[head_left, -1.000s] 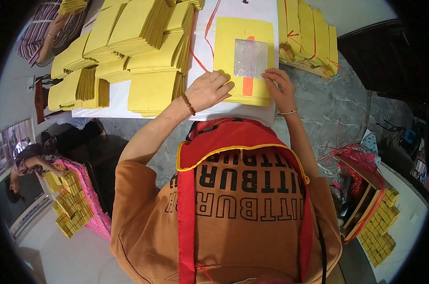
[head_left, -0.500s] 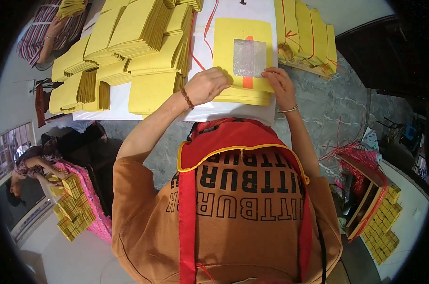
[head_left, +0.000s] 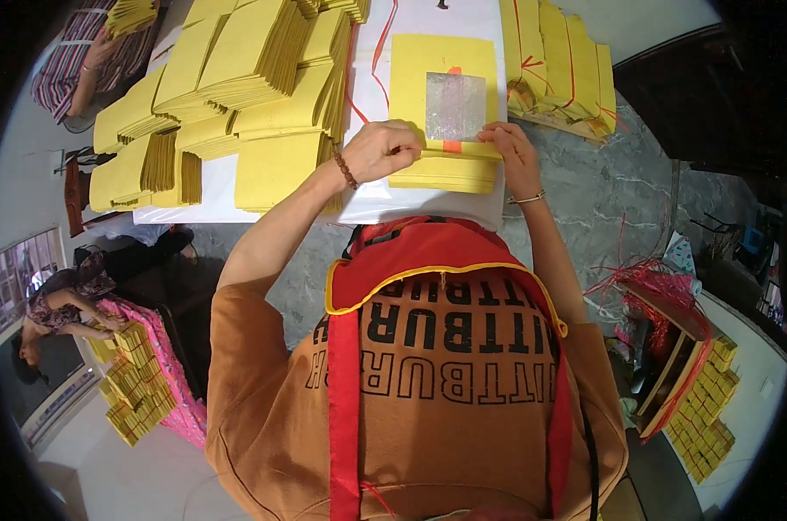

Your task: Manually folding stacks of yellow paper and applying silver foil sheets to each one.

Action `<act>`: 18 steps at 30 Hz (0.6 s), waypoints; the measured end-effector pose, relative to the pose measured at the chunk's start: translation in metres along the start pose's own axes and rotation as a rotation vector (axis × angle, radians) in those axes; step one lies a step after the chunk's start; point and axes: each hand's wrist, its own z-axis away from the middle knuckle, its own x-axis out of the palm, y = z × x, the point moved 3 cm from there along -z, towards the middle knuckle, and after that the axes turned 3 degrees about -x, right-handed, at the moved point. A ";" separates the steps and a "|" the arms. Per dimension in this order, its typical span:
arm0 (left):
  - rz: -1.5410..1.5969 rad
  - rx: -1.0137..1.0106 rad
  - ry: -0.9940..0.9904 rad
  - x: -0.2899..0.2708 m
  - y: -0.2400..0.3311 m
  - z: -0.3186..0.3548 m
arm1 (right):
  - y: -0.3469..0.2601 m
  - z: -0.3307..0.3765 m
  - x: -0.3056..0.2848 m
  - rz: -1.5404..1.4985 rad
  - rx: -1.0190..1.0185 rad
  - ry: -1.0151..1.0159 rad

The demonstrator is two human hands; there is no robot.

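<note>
On the white-covered table before me lies a yellow paper sheet [head_left: 409,69] with a silvery foil square [head_left: 456,106] on it. Bits of an orange strip [head_left: 452,147] show above and below the foil. My left hand [head_left: 383,152] pinches the sheet's near edge at its left end. At the right end of that edge, my right hand [head_left: 515,154] holds it between thumb and fingers. The edge is raised and turned up a little toward the foil. Beneath it, more yellow paper [head_left: 445,184] shows in a layered stack.
Piles of folded yellow paper [head_left: 246,52] cover the table's left side. Bundles tied with red string [head_left: 554,61] stand at the right. Red string [head_left: 380,61] lies on the white cover. Two other people are at the left, one by a pink-covered table [head_left: 163,373].
The near edge of the sheet has been turned further up, away from me, covering more of the lower orange strip. Both hands keep their hold and have barely shifted.
</note>
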 end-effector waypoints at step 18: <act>0.218 -0.303 -0.044 -0.007 -0.011 -0.005 | 0.000 0.003 0.002 0.096 -0.035 -0.027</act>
